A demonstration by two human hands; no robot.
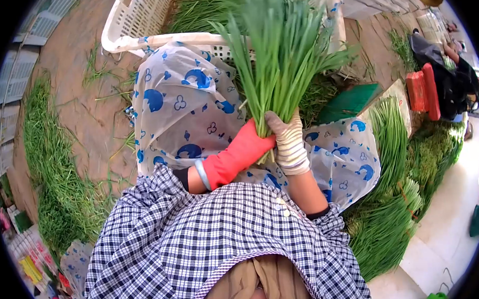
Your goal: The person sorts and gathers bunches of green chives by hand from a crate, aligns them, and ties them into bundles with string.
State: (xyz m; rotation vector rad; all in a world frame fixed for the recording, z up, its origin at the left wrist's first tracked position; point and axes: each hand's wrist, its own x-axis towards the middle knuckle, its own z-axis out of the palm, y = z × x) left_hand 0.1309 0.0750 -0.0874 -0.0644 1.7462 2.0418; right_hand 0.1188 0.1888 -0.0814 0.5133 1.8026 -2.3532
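A loose bunch of garlic chives [280,55] stands upright in front of me, its leaf tips fanned out and slightly blurred. My left hand [238,154], in a red rubber glove, is closed round the lower stems. On the other side, my right hand [289,144] grips the same stems in a striped knit glove with a grey thumb. The cut ends poke out below both hands. Beneath them, a clear plastic sheet [180,104] with blue whale prints covers my lap. Its folds partly hide the ground.
Beyond the bunch, a white plastic crate [115,37] holds more chives. Loose green leaves [58,197] lie heaped at left. Stacked chives [382,237] lie at right, near a green board [345,103] and a red stool [423,92]. Another person [443,63] sits at far right.
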